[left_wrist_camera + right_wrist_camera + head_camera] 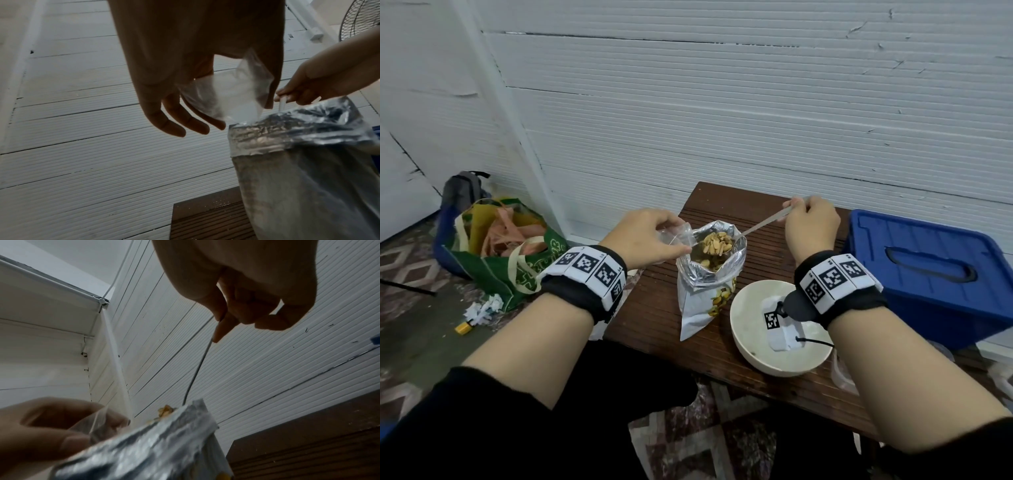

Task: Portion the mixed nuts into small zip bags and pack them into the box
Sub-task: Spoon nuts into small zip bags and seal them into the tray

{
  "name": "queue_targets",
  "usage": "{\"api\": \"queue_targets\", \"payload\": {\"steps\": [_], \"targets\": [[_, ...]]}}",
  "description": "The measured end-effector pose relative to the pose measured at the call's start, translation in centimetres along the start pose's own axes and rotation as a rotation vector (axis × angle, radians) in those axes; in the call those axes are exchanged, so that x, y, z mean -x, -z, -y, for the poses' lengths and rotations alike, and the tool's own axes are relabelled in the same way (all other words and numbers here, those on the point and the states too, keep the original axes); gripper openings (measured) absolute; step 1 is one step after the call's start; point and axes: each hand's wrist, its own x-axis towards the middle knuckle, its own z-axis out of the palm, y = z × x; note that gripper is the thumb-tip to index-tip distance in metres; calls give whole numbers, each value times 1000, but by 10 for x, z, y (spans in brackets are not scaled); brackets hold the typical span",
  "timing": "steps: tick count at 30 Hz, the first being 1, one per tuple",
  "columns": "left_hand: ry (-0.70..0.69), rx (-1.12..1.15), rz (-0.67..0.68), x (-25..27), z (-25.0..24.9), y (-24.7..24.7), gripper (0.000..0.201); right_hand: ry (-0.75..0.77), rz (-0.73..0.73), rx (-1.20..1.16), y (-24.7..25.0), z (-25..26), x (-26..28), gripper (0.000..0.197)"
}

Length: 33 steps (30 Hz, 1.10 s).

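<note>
A silver foil bag of mixed nuts (705,281) stands open on the dark wooden table (654,308). My right hand (810,226) pinches the handle end of a metal spoon (763,222), whose bowl, heaped with nuts (717,242), hangs over the foil bag's mouth. My left hand (643,240) pinches a small clear zip bag (676,234) by its top, just left of the foil bag; the clear zip bag (226,92) hangs between thumb and fingers, and looks empty. The foil bag (298,162) and spoon handle (200,366) also show in the wrist views.
A white bowl (750,353) holding a paper tag sits at the table's front right. A blue lidded plastic box (928,270) stands right of the table. On the floor at left lie a green tote bag (506,253), a grey backpack (464,188) and paper scraps. A white panelled wall is behind.
</note>
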Motion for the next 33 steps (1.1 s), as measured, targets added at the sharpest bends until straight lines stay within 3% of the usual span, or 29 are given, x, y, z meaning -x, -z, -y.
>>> {"api": "queue_targets", "payload": {"steps": [10, 21, 26, 30, 33], "targets": [[-66, -170, 71, -16, -15, -11, 52, 16, 25, -5, 7, 11, -11, 33], [-75, -123, 26, -20, -19, -25, 53, 36, 135, -53, -4, 11, -7, 31], [-67, -29, -47, -20, -22, -29, 35, 183, 186, -185, -7, 14, -4, 25], [-19, 108, -108, -16, -21, -29, 33, 310, 266, -319, -2, 16, 0, 23], [17, 216, -165, -15, -14, -29, 27, 347, 222, -376, 4, 19, 1, 22]]}}
